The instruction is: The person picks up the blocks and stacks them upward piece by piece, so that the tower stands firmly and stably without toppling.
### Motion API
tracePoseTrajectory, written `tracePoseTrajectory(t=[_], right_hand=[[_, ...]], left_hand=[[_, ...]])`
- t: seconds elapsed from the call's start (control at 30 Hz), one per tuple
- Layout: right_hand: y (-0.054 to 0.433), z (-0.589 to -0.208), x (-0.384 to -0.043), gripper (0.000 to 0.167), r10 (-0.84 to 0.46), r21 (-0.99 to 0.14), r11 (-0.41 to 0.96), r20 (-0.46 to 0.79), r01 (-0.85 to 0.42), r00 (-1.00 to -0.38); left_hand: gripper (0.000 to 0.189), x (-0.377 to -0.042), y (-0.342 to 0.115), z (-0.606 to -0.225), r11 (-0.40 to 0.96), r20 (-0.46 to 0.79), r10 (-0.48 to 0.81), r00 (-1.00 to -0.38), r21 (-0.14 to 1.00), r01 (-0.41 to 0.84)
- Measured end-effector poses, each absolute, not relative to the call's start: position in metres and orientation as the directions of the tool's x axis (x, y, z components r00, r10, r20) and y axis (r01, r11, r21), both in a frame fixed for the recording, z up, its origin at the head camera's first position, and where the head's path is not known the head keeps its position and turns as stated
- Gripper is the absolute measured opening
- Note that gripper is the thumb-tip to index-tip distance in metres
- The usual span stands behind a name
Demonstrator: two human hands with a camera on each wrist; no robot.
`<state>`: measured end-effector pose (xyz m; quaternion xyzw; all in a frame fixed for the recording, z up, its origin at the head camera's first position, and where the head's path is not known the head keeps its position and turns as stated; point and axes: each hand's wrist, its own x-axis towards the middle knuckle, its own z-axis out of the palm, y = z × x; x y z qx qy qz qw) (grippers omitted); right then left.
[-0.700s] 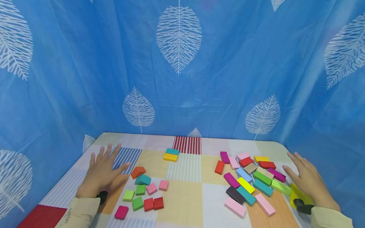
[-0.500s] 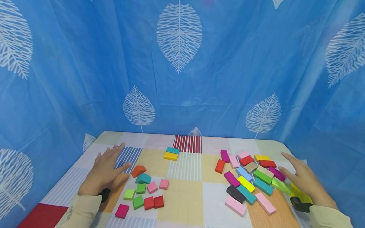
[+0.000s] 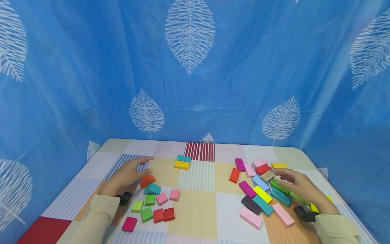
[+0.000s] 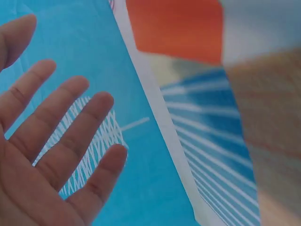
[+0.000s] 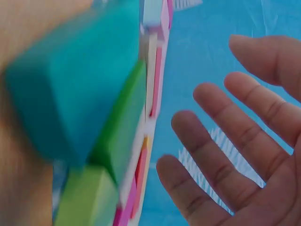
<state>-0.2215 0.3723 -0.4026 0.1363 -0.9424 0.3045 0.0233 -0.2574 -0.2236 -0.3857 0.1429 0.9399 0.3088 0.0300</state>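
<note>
My left hand [image 3: 129,173] hovers beside an orange block [image 3: 147,181] at the upper edge of the left group; its fingers are spread in the left wrist view, with nothing in the palm. Just below the orange block lies a teal wedge-shaped block [image 3: 152,188]. Over the right-hand pile hangs my right hand [image 3: 301,188], fingers extended and holding nothing. Around it lie a tan block [image 3: 267,176], a green block [image 3: 279,187] and a teal block [image 3: 281,197]. The hand covers some red and magenta blocks in the head view.
A teal block [image 3: 183,158] and a yellow block [image 3: 181,165] lie side by side at the back middle. Small green, pink and red blocks [image 3: 158,215] make up the left group. Blue leaf-print curtains [image 3: 195,101] surround the patchwork-covered table [image 3: 195,210].
Both hands have moved inward. The left has shifted right to the orange block with its fingers turned toward the middle; the right has come left over the pile. The blocks stay put.
</note>
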Motion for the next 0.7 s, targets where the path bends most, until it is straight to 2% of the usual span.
tracePoseTrajectory(t=[0.2, 0.33, 0.5, 0.7], right_hand=[[0.354, -0.404, -0.230, 0.042, -0.351, -0.657, 0.687, 0.076, -0.312, -0.933], [0.343, -0.404, -0.237, 0.044, -0.432, -0.710, 0.615, 0.061, -0.343, -0.900], [0.331, -0.407, -0.247, 0.044, -0.523, -0.744, 0.554, 0.038, -0.374, -0.852], [0.320, -0.409, -0.259, 0.050, -0.580, -0.750, 0.550, -0.028, -0.366, -0.814]], left_hand=[[0.051, -0.275, -0.203, -0.384, 0.724, -0.040, 0.316, -0.948, 0.656, 0.214], [0.048, -0.289, -0.191, -0.386, 0.690, -0.040, 0.366, -0.930, 0.682, 0.242], [0.043, -0.300, -0.177, -0.386, 0.673, -0.026, 0.434, -0.900, 0.674, 0.305], [0.043, -0.308, -0.159, -0.388, 0.716, -0.107, 0.425, -0.899, 0.647, 0.262]])
